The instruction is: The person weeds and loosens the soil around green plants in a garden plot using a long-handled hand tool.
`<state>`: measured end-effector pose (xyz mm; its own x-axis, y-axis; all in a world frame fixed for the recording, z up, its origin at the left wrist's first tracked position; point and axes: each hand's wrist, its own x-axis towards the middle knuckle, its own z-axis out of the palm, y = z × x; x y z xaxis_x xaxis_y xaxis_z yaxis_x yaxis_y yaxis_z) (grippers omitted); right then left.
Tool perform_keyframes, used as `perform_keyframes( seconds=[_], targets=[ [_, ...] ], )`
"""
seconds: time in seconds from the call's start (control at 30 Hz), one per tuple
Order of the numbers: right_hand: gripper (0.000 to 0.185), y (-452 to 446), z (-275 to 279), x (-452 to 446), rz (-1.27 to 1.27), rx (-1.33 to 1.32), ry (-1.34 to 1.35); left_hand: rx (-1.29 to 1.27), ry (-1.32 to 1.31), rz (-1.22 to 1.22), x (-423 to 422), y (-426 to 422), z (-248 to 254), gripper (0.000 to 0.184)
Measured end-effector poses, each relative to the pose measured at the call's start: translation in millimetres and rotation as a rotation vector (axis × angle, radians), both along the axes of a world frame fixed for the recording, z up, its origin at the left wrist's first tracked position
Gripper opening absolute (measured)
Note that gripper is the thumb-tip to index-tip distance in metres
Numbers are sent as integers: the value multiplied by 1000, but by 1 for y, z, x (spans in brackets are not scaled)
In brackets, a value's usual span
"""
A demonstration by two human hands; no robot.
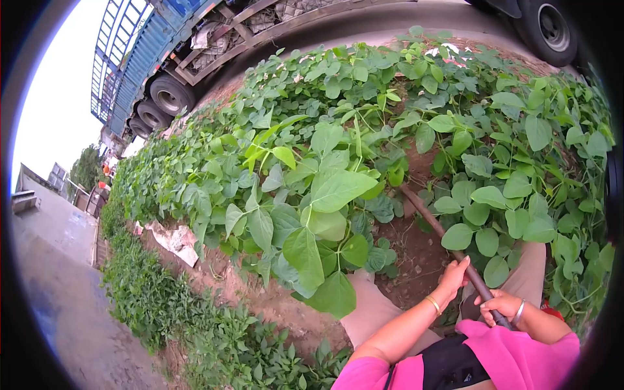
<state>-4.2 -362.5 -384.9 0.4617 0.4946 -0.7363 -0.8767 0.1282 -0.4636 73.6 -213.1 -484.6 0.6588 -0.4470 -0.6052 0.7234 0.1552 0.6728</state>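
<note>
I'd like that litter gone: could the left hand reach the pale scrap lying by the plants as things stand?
Probably not: the left hand is wrapped around the brown handle, and leafy plants stand between that hand and the pale scrap, which looks too far off to the left.

far end of the pole (431,218) is hidden.

Soft, bright daylight falls evenly, with faint shadows among the leaves (341,188); the sky (55,97) at far left is washed out white. The pole (429,219) looks fairly sharp. Wide-angle distortion tilts the truck (133,78); black rounds the edges.
</note>
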Motion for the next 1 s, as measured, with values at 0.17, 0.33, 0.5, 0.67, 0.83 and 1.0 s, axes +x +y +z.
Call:
perform_keyframes(
  seconds=[0.17,0.33,0.5,0.67,0.83,1.0],
  targets=[
    [20,4,-36,-11,175,-165,-8,62,429,-29,-23,-4,-33,28],
    [22,-3,13,-2,-40,118,179,-19,150,14,-10,0,5,27],
    [26,7,37,5,-30,87,-59,-112,-263,26,13,8,41,25],
    [24,9,7,-1,-69,99,-41,-57,-146,59,7,9,20,27],
    [23,16,-30,-8,-38,13,147,105,304,-110,-10,2,-33,29],
    [24,8,-6,-5,-76,102,140,46,198,-25,-11,-1,-21,29]
  ],
)
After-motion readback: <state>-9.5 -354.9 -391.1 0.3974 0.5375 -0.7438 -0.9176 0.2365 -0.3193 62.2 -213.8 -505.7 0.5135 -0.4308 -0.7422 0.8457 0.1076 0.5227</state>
